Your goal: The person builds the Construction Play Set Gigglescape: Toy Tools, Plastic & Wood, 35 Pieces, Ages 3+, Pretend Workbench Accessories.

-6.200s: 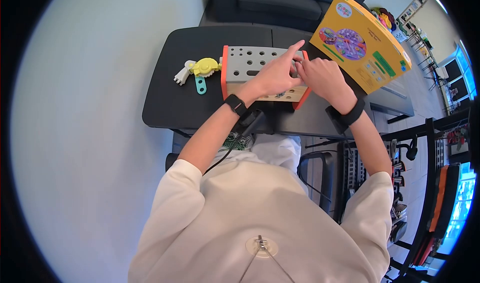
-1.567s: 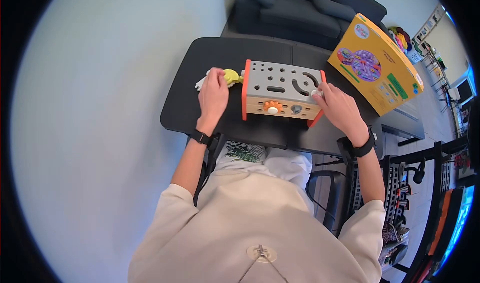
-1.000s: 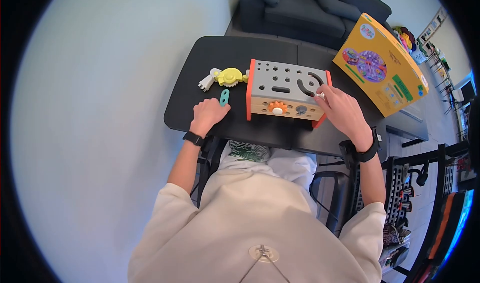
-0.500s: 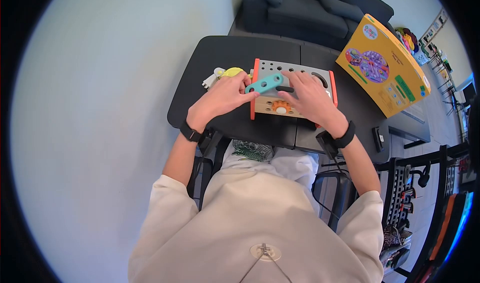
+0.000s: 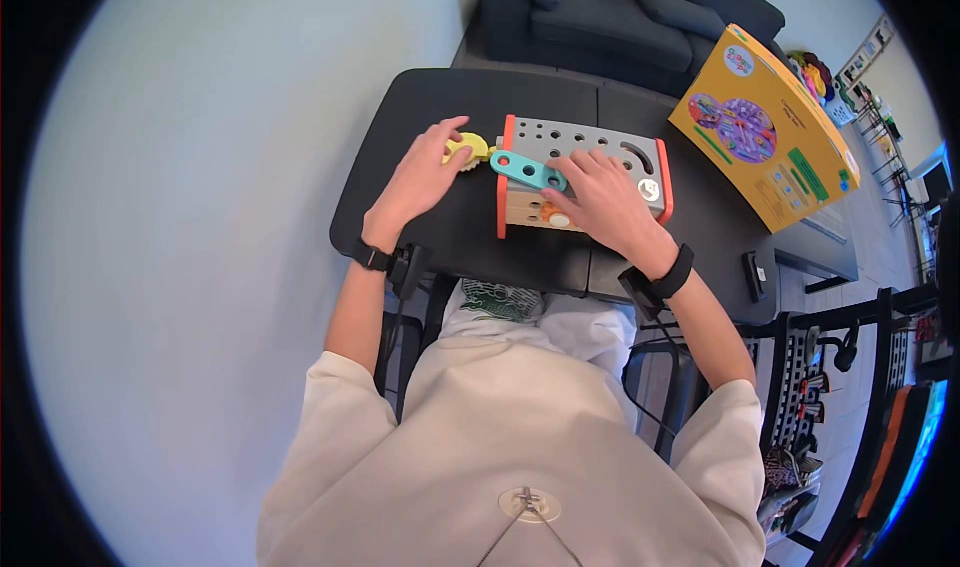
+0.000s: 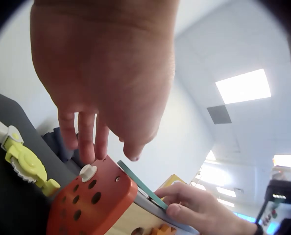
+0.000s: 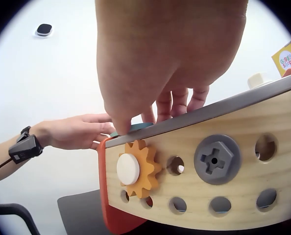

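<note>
A toy workbench with a grey holed top [image 5: 590, 142], wooden front [image 7: 233, 191] and red-orange ends [image 6: 94, 198] stands on the black table. Across the top's left part lies a teal holed strip [image 5: 527, 171]. Thumb and fingers of my right hand [image 5: 615, 202] pinch its right end. To the left, my left hand [image 5: 415, 182] is raised with fingers loosely extended, holding nothing, and overlaps a yellow toothed piece [image 5: 470, 150] in the head view. In the left wrist view a white knob [image 6: 88, 172] sticks out of the workbench end, near the left fingertips.
An orange gear [image 7: 144, 169] and a grey hex piece [image 7: 217, 159] sit on the wooden front. A white bolt head [image 5: 649, 190] is at the top's right end. The yellow box [image 5: 765, 132] stands at the table's right; a black device [image 5: 754, 275] lies near the right edge.
Earlier the left hand took the teal strip from the table and brought it over the workbench. The right hand came left from the white bolt to the strip; the left hand has let go.
</note>
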`<state>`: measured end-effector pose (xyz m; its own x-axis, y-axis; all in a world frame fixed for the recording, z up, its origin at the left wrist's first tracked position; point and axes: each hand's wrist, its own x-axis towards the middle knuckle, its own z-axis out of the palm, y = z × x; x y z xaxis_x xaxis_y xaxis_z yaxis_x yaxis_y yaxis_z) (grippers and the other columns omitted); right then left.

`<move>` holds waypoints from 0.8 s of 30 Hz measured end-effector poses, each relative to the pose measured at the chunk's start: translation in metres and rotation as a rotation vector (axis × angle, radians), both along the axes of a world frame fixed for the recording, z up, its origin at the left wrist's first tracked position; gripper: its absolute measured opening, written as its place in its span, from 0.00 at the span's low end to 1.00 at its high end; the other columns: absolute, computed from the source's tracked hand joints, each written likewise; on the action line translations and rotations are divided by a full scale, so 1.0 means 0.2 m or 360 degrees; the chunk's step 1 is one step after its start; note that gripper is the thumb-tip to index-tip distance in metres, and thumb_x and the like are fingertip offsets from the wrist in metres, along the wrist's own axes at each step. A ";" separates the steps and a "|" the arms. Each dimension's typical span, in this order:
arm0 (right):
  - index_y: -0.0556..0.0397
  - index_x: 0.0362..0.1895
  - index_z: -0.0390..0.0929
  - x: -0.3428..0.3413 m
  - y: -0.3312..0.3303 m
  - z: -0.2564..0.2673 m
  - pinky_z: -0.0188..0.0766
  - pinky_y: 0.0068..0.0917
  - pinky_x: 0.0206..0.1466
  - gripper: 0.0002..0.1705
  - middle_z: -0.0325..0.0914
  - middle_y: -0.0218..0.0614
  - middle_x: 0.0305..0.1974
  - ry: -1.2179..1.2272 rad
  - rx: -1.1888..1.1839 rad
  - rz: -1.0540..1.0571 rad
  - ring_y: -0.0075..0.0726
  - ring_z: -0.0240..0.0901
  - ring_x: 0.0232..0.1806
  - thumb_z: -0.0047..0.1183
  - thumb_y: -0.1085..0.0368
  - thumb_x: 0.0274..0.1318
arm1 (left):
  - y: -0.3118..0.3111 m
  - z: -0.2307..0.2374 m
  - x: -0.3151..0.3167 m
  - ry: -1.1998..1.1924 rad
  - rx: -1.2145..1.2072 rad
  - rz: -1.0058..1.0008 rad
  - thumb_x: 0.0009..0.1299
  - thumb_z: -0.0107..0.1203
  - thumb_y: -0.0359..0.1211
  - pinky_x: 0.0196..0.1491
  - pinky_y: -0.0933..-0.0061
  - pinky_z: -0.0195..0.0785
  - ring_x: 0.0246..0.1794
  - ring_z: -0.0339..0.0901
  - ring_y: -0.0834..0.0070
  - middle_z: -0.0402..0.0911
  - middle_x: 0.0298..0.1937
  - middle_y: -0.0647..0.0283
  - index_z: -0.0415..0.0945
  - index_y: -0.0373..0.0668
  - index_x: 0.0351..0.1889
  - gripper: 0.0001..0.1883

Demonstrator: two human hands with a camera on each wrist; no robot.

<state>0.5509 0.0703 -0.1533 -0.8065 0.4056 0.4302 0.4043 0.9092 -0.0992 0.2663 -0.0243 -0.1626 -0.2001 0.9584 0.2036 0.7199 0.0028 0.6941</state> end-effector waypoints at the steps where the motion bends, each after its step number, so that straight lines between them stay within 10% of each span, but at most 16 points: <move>1: 0.51 0.54 0.81 0.00 0.00 0.00 0.70 0.42 0.54 0.21 0.79 0.38 0.43 0.0005 0.0004 0.0008 0.45 0.75 0.50 0.62 0.49 0.70 | 0.02 -0.07 -0.07 0.0005 0.0004 0.0008 0.82 0.56 0.40 0.66 0.57 0.72 0.60 0.79 0.57 0.80 0.62 0.53 0.69 0.44 0.76 0.27; 11: 0.52 0.55 0.80 0.01 0.00 0.02 0.69 0.42 0.55 0.22 0.81 0.40 0.46 0.0048 -0.0051 -0.0014 0.47 0.77 0.51 0.62 0.49 0.71 | 0.13 -0.54 -0.34 0.0943 -0.0121 0.0432 0.70 0.69 0.36 0.65 0.49 0.72 0.65 0.75 0.50 0.79 0.62 0.51 0.68 0.41 0.74 0.35; 17: 0.52 0.57 0.79 0.07 0.04 0.08 0.69 0.43 0.57 0.22 0.83 0.43 0.48 0.0041 -0.0129 -0.0070 0.50 0.79 0.53 0.59 0.50 0.73 | 0.23 -0.54 -0.40 0.1113 -0.0241 0.0415 0.71 0.68 0.33 0.56 0.51 0.79 0.56 0.83 0.49 0.87 0.48 0.54 0.80 0.37 0.58 0.19; 24: 0.52 0.60 0.78 0.10 0.08 0.28 0.70 0.44 0.59 0.20 0.84 0.42 0.48 -0.0030 -0.0217 -0.0198 0.50 0.80 0.53 0.55 0.53 0.76 | 0.35 -0.19 -0.37 -0.0099 -0.0274 0.0330 0.75 0.66 0.35 0.58 0.65 0.77 0.56 0.87 0.63 0.90 0.53 0.54 0.84 0.36 0.56 0.16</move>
<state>0.5711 0.0858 -0.0969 -0.7539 0.5562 0.3497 0.5159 0.8307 -0.2092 0.1919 0.0454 -0.2012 -0.4028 0.9150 0.0223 0.6474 0.2676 0.7136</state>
